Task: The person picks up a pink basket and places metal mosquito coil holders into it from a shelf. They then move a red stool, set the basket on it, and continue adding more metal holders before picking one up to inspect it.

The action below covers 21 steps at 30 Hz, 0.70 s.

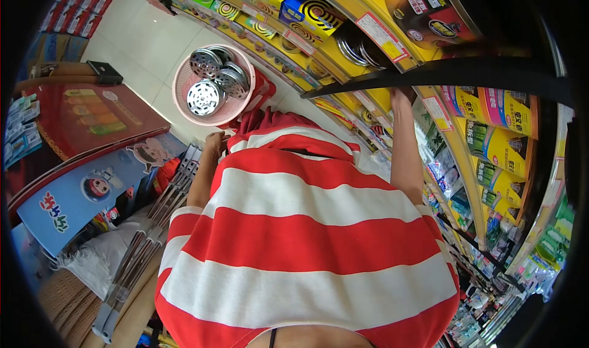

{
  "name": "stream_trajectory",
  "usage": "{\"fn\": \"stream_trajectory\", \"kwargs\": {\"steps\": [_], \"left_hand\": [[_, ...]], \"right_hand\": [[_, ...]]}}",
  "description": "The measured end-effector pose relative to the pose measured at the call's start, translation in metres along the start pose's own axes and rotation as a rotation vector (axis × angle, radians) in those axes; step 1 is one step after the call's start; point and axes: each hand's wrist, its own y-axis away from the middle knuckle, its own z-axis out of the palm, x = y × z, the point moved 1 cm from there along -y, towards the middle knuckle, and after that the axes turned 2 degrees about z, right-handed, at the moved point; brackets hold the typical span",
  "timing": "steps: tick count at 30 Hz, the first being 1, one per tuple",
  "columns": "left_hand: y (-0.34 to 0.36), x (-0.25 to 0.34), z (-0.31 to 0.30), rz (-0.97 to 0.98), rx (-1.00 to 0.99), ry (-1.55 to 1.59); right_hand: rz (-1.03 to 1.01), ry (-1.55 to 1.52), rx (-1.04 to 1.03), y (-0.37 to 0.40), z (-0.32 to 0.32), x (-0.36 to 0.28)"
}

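Right hand: raised to the shelf run on the right and meeting the lower edge of the black bar that crosses in front of it.
Right fingers: hidden at the bar, so I cannot tell whether they are wide, narrow or holding anything.
Left hand: hanging low beside the body, just beside the top end of the metal tongs.
Left fingers: seen only from behind and seemingly curled in; I cannot tell if they hold anything.
Metal tongs: a long row, fanned along the left display's edge and close to the left arm.
Shelf: yellow-fronted tiers with price tags, curving along the right side. Blue coil boxes stand on an upper tier.
Pink basket: straight ahead on the floor, holding round perforated metal discs. Its near rim is close to the person's legs.
Red board: slanted display on the left, its corner pointing into the aisle.
Floor: pale tiles. The open strip runs between the left displays and the shelf, narrowed by the basket.
Striped shirt: fills the lower middle and hides the ground below.
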Motion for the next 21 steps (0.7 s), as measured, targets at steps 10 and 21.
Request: {"fn": "stream_trajectory", "kwargs": {"steps": [10, 21], "left_hand": [[-0.034, -0.020, -0.023, -0.045, -0.002, 0.142], [-0.109, 0.034, -0.012, 0.402, 0.212, -0.472]], "right_hand": [[0.019, 0.435, -0.223, -0.037, 0.014, 0.030], [0.075, 0.636, -0.274, -0.022, 0.009, 0.020]]}}
